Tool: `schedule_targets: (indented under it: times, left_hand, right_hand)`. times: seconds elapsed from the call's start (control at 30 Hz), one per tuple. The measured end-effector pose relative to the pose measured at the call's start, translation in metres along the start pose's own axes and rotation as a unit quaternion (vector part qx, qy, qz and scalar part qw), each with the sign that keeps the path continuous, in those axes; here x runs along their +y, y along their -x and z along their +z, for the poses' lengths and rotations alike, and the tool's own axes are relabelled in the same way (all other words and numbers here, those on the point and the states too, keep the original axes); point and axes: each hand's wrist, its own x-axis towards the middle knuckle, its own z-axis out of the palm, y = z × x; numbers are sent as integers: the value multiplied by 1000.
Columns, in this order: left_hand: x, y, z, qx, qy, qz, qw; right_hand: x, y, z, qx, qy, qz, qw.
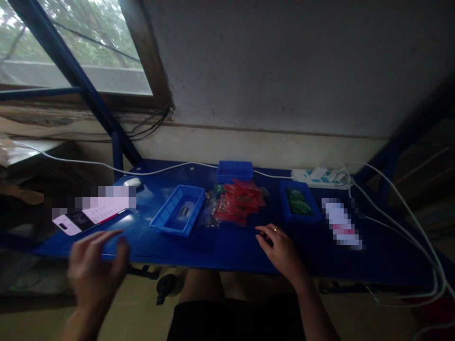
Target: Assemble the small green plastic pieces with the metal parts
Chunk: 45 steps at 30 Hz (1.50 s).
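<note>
My left hand (97, 270) is in the air in front of the table's left front edge, slightly blurred. Its fingers curve away from the thumb with nothing visible between them. Over the front of the table is my right hand (279, 246), a ring on one finger, loosely bent and holding nothing I can see. Just beyond it lies a pile of red plastic packets (240, 201). Small clear bags (210, 210) lie beside the pile. A blue tray (170, 227) left of them holds a clear bag with something small inside. Another blue tray (314, 218) holds green packets (297, 202).
A third blue tray (234, 170) stands at the back. A white power strip (320, 178) with plugs and white cables is at the back right. Papers (106, 208) and a white object (132, 182) lie left; a pixelated pale item (339, 222) lies right. Blue frame posts flank the table.
</note>
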Motion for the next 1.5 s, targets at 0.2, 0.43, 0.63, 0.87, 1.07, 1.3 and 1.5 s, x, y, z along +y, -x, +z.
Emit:
schedule_targets:
  times: [0.2,0.43,0.63,0.87,1.07,1.3,1.5]
  left_hand:
    - [135,59,52,-268,159,342,887]
    - [172,63,90,-354,84,306,880]
    - [172,59,91,-365,78,306,876]
    - [181,48,108,-364,68,307,876]
    - [172,51,113,-223,36,196,954]
    - [167,51,122,-260,-5,166,951]
    - [165,51,122,-272,51,167,946]
  right_hand:
    - [1,0,0,3,4,-5,1000]
    - [-1,-1,0,-1,2,1,1000]
    - [-1,-1,-1,-2,3,-1,1000]
    - [-1,-2,0,-16,24,12,1000]
    - [3,-7,0,-41,40,16,998]
    - [-8,-34,6,35,143,-19,989]
    - [-18,-70,4,58,232,-74,968]
